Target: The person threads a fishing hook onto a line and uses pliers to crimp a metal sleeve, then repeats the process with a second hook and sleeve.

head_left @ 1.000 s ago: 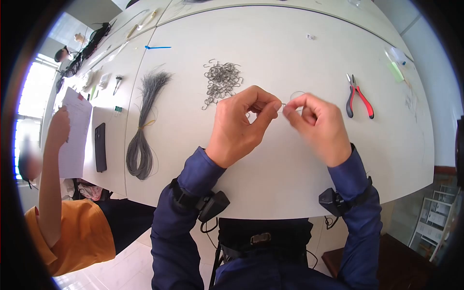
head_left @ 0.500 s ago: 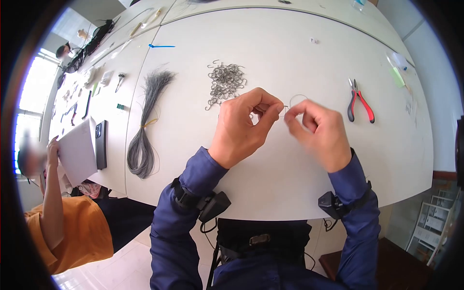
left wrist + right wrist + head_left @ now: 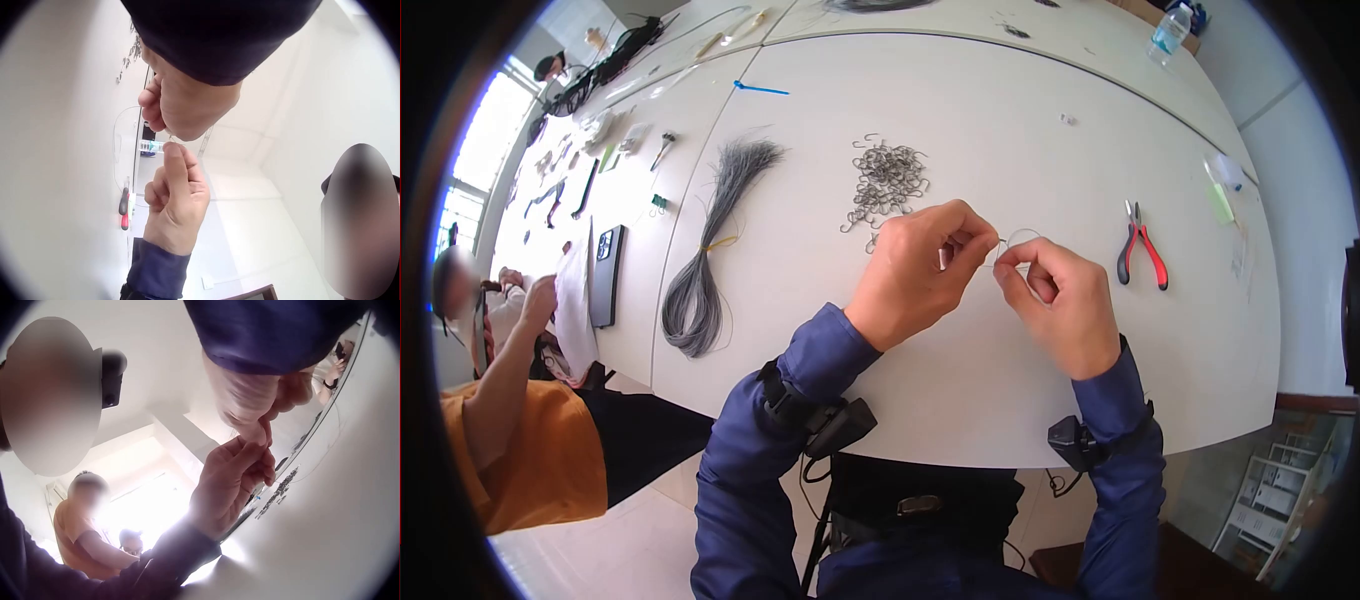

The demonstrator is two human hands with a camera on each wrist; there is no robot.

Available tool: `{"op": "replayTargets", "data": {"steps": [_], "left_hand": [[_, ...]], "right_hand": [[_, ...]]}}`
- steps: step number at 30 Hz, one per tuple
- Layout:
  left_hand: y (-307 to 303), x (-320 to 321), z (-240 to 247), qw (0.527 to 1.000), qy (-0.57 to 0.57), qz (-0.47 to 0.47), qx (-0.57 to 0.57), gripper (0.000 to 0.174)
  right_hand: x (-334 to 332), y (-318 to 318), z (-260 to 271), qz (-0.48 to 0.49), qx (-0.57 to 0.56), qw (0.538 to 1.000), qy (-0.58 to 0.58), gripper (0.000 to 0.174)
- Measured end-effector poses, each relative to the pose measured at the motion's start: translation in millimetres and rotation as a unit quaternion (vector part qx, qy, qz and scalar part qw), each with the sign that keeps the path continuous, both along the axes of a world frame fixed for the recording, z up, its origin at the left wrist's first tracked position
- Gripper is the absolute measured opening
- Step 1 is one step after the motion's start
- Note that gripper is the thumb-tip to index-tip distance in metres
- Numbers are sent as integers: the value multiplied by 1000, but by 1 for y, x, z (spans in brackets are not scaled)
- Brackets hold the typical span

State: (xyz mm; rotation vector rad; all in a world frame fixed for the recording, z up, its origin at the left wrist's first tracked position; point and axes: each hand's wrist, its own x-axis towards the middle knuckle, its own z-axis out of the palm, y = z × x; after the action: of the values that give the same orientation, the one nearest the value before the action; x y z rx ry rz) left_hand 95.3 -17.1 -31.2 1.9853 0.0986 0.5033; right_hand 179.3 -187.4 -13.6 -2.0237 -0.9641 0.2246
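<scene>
My left hand [image 3: 920,275] pinches a small metal hook between thumb and forefinger; only its thin tip shows past the fingertips, the rest being hidden. Close to the right of it, my right hand [image 3: 1062,300] pinches a thin wire [image 3: 1024,231] that bows up in a loop above the fingers. In the left wrist view the same wire [image 3: 114,140] arcs out over the table, and both hands' fingertips nearly meet. A pile of small grey hooks [image 3: 888,182] lies just beyond my left hand.
Left of the hooks lies a bundle of grey wire [image 3: 700,275] tied with a yellow band. Pliers with red and black handles [image 3: 1142,250] lie at the right. A phone [image 3: 607,275], a blue tie [image 3: 762,89] and a bottle [image 3: 1169,35] are farther off. Someone in orange [image 3: 530,450] sits at the left.
The head view has shifted, so the table's things appear moved. My hands keep their pinches close together, the right fingers now slightly lower beside the left fingertips. The person at left has moved the paper.
</scene>
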Motion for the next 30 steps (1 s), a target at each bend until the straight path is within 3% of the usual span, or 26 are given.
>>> {"op": "replayTargets", "data": {"steps": [2,5,9,11,14,16,20,23,30], "left_hand": [[3,1,-2,998,5,-12,60,6],[1,-1,-1,994,23,-89,59,6],[-2,-1,0,997,7,-73,-28,7],[0,-1,3,998,14,-40,-53,7],[1,-1,1,1000,0,-7,2,8],[2,0,1,999,17,-36,21,8],[-1,-2,1,995,35,-96,-1,7],[-1,-3,6,996,19,-74,-37,7],[1,0,-1,999,-6,-18,31,7]], "right_hand": [[-2,0,2,10,23,1000,-13,8],[2,-1,3,-56,43,997,20,10],[12,-2,-9,-55,42,989,133,11],[6,-1,-6,-34,10,996,79,9],[-1,0,-2,10,8,1000,-22,8],[-3,1,-1,14,33,996,-78,7],[5,-2,1,-52,39,998,21,8],[9,-3,-4,-47,45,992,113,8],[-2,-1,3,10,6,1000,-12,8]]}}
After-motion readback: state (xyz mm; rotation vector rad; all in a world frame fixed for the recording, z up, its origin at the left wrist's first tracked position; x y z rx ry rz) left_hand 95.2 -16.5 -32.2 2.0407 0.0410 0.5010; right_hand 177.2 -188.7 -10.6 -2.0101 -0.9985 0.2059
